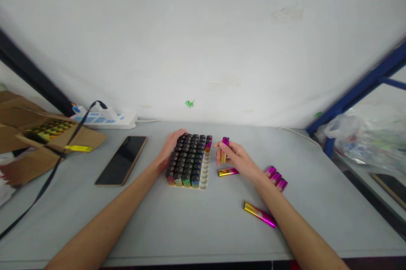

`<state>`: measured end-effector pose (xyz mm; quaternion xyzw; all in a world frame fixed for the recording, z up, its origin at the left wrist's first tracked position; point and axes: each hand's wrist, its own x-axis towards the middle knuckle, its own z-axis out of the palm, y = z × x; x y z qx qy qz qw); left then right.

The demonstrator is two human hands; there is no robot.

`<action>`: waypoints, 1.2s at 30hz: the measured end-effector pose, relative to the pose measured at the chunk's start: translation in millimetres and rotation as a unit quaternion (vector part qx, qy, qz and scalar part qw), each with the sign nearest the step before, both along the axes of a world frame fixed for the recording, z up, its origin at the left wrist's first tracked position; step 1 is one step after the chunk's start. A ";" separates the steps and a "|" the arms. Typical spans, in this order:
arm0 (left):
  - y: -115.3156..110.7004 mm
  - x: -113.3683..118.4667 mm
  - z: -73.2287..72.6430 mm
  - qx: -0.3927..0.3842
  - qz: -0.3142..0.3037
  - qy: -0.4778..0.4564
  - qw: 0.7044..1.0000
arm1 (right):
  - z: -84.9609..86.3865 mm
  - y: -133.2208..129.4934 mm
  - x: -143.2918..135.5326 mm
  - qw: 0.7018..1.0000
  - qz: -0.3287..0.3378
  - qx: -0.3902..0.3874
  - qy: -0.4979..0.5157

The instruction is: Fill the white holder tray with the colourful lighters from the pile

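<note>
A white tray [203, 186] stands on the table, packed with upright lighters [187, 160] with black tops. Its rightmost column has bare round sockets near me and a few magenta-and-gold lighters at the far end. My left hand [170, 146] is closed around the tray's far left side, fingertips partly hidden behind the lighters. Just right of the tray, my right hand [234, 153] pinches a magenta-and-gold lighter [223, 158] upright, apart from the tray. Below that hand lies another lighter [227, 172], partly covered by it.
One lighter [260, 214] lies nearer me, beside my right forearm; several magenta ones [275, 178] lie beyond it. At left are a phone [122, 161], a power strip [108, 120], an open cardboard box [76, 132] and a dark strap [52, 172]. Plastic bags [358, 136] sit at right.
</note>
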<state>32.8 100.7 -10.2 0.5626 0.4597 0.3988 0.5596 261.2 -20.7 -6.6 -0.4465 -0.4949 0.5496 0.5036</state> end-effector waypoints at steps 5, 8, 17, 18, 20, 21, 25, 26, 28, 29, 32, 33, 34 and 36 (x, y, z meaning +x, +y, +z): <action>-1.4 -0.6 2.0 0.008 -0.002 -0.005 1.000 | -2.0 -0.9 -10.4 0.998 -0.014 -0.032 0.053; 1.2 -0.7 0.2 -0.002 -0.007 -0.004 1.000 | -4.4 -0.3 -11.5 0.998 -0.035 -0.039 0.025; -1.6 0.0 3.8 -0.022 -0.004 -0.005 1.000 | 0.0 -3.0 -22.0 0.987 -0.115 -0.099 -0.042; -2.2 0.2 4.1 -0.024 -0.003 -0.006 1.000 | 0.5 -3.7 -22.9 0.987 -0.116 -0.100 -0.048; -2.3 0.7 4.0 -0.025 -0.002 -0.007 1.000 | 0.4 -4.4 -23.4 0.986 -0.118 -0.103 -0.051; -1.9 0.8 3.8 -0.024 0.000 -0.008 1.000 | -0.2 -4.5 -23.2 0.986 -0.120 -0.103 -0.050; 0.5 1.2 2.6 -0.017 0.004 -0.011 1.000 | -3.4 -3.3 -21.0 0.987 -0.121 -0.102 -0.037; 0.9 1.3 2.4 -0.015 0.004 -0.011 1.000 | -3.9 -2.7 -20.6 0.987 -0.119 -0.103 -0.031; 1.3 1.2 1.9 -0.014 0.004 -0.010 1.000 | -4.3 -1.5 -20.0 0.989 -0.110 -0.102 -0.016; 1.4 1.0 1.7 -0.015 0.003 -0.011 1.000 | -4.3 -0.9 -19.7 0.990 -0.107 -0.096 -0.009; 2.2 0.4 0.4 -0.016 -0.002 -0.012 1.000 | -4.6 0.8 -18.2 0.993 -0.111 -0.038 -0.012; 2.6 0.1 -0.2 -0.015 -0.003 -0.013 1.000 | -4.8 1.2 -17.3 0.993 -0.114 -0.012 -0.025; 3.2 -0.1 -0.8 -0.013 -0.004 -0.013 1.000 | -5.1 1.4 -16.3 0.993 -0.112 0.014 -0.042; 4.4 -0.3 -2.4 -0.010 -0.005 -0.012 1.000 | -5.7 1.2 -14.2 0.990 -0.100 0.052 -0.081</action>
